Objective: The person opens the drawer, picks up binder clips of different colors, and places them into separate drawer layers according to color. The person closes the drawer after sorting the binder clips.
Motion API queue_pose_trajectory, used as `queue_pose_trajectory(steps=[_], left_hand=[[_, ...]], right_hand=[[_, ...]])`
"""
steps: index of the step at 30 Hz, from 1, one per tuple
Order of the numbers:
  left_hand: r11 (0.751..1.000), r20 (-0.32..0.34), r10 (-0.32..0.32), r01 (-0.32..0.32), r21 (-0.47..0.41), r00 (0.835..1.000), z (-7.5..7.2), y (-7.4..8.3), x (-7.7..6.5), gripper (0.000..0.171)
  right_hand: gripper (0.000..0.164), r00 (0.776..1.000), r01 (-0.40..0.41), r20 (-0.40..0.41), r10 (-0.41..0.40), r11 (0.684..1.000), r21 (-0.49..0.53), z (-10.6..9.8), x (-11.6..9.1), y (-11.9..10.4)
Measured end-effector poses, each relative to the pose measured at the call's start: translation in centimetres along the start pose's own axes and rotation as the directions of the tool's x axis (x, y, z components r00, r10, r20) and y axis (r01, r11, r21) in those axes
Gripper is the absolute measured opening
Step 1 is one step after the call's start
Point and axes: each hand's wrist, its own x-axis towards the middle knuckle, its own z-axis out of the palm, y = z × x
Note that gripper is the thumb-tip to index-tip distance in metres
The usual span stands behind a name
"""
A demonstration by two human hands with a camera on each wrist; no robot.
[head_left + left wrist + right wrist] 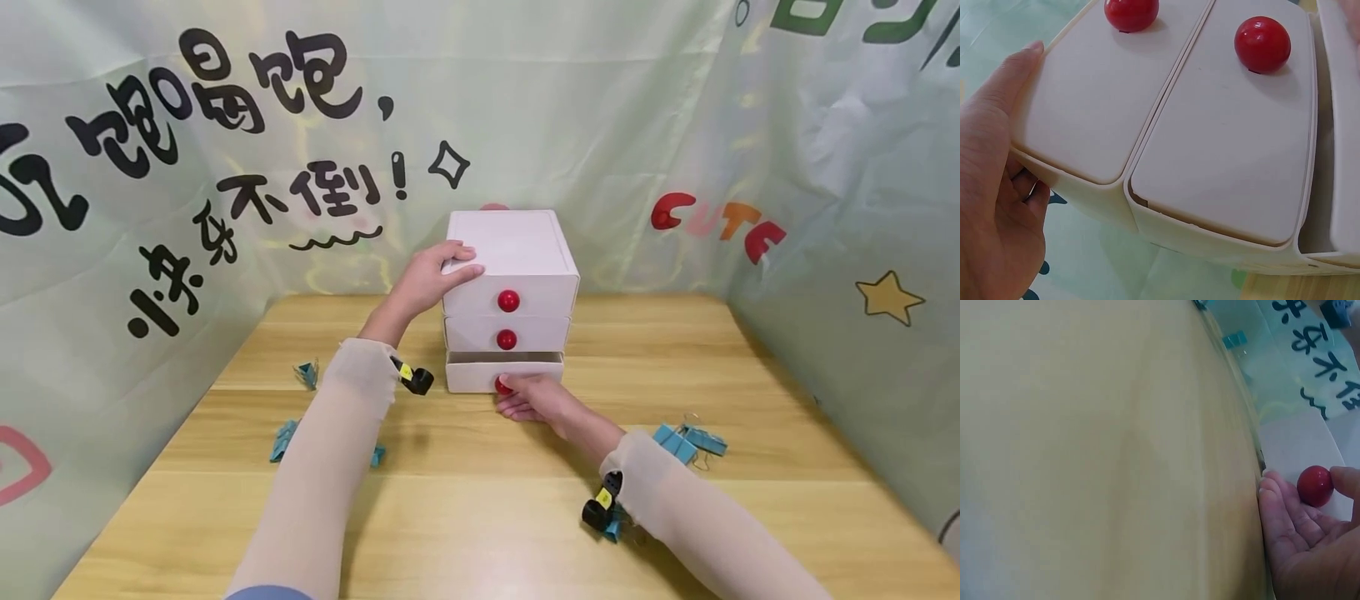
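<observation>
A small white three-drawer cabinet (513, 242) stands toward the back of the table, a round red knob on each drawer. The bottom drawer (468, 378) is pulled out slightly, with a dark gap along its top; its contents are hidden. My left hand (426, 279) grips the cabinet's upper left edge; in the left wrist view the thumb (1019, 72) lies along the front edge and the fingers bend behind it. Low at the front, my right hand (536, 398) pinches the bottom drawer's knob (1315, 485), thumb on one side and fingers underneath.
Teal binder clips lie on the wooden table (480, 517): one at the far left (306, 374), others beside the left forearm (283, 440). A group of clips (678, 443) sits right of the right wrist, another clip (613, 528) beneath it. Printed cloth (600, 125) hangs behind.
</observation>
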Motion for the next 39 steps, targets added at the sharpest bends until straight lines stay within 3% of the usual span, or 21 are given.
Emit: queue_pose_trajectory(steps=[18, 29, 39], left_hand=[[1.000, -0.013, -0.012, 0.012, -0.018, 1.000, -0.1, -0.1, -0.2, 0.051], [1.000, -0.008, -0.008, 0.008, -0.008, 1.000, -0.1, 0.1, -0.3, 0.052], [1.000, -0.014, -0.011, 0.010, -0.004, 1.000, -0.1, 0.0, -0.2, 0.051]], right_hand=[[0.042, 0.992, -0.038, 0.119, 0.042, 0.999, -0.036, 0.8, -3.6, 0.4], [0.037, 0.992, -0.067, 0.109, 0.071, 0.997, -0.034, 1.0, -4.8, 0.3], [0.038, 0.995, -0.063, 0.077, 0.061, 0.998, 0.016, 1.2, -4.5, 0.2]])
